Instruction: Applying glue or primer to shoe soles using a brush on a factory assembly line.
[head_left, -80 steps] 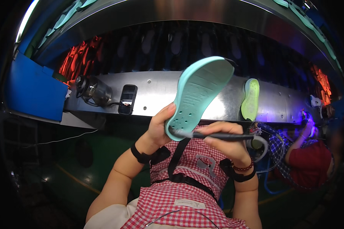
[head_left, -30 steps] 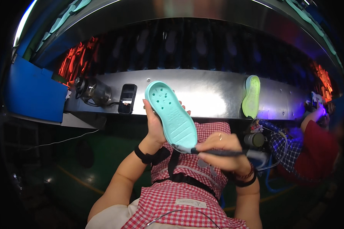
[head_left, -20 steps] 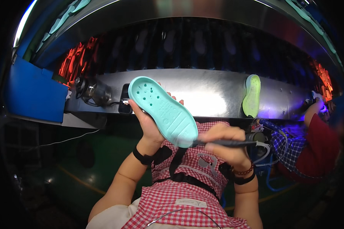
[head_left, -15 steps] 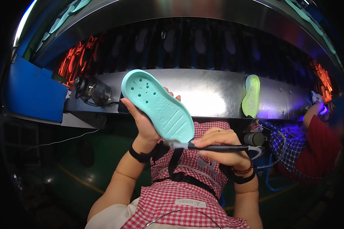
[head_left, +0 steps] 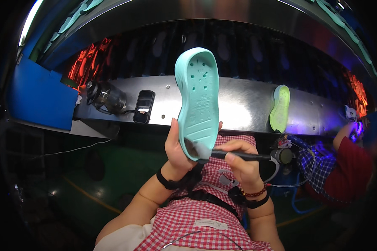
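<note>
My left hand (head_left: 178, 152) grips a turquoise shoe sole (head_left: 200, 100) by its lower end. The sole stands nearly upright in view, with small holes at its far end and ridges toward the near end. In my right hand (head_left: 241, 165) is a brush (head_left: 249, 157) with a black handle, pinched between thumb and fingers. Its pale, dark-edged bristles lie against the inner face of the sole at the near end. A thin tube trails from the back of the handle. The left fingers behind the sole are mostly hidden.
A metal ledge (head_left: 243, 117) runs across in front of me. On it are a phone (head_left: 144, 104), a clear jug-like container (head_left: 107, 97) and a yellow-green sole (head_left: 280, 108). Beyond lies a dark conveyor (head_left: 222, 50) with soles. A co-worker's red sleeve (head_left: 352, 150) is at the right.
The turquoise sole has turned more upright and moved right and away, uncovering the phone. The brush has gone from the sole's near edge onto its inner face.
</note>
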`<act>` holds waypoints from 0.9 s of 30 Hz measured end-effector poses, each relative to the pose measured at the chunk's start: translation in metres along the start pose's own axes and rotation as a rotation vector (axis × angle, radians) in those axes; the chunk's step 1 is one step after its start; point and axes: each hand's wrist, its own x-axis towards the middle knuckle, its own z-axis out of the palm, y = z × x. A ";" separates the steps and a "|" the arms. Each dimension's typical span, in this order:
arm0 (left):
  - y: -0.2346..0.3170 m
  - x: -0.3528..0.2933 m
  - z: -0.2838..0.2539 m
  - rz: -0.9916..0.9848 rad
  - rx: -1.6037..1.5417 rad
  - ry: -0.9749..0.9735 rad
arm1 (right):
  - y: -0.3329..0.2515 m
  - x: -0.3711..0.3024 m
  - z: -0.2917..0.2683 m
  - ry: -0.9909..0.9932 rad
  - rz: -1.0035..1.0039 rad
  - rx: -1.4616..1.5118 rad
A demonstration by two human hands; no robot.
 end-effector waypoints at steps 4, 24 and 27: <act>0.003 0.003 -0.004 -0.024 -0.065 0.015 | -0.023 0.005 0.004 -0.050 -0.117 -0.306; 0.027 0.024 -0.009 -0.198 -0.129 -0.090 | -0.049 0.016 0.002 -0.480 -0.110 -0.492; 0.035 0.028 -0.009 -0.503 -0.229 0.004 | -0.060 0.017 -0.002 -0.430 -0.165 -0.622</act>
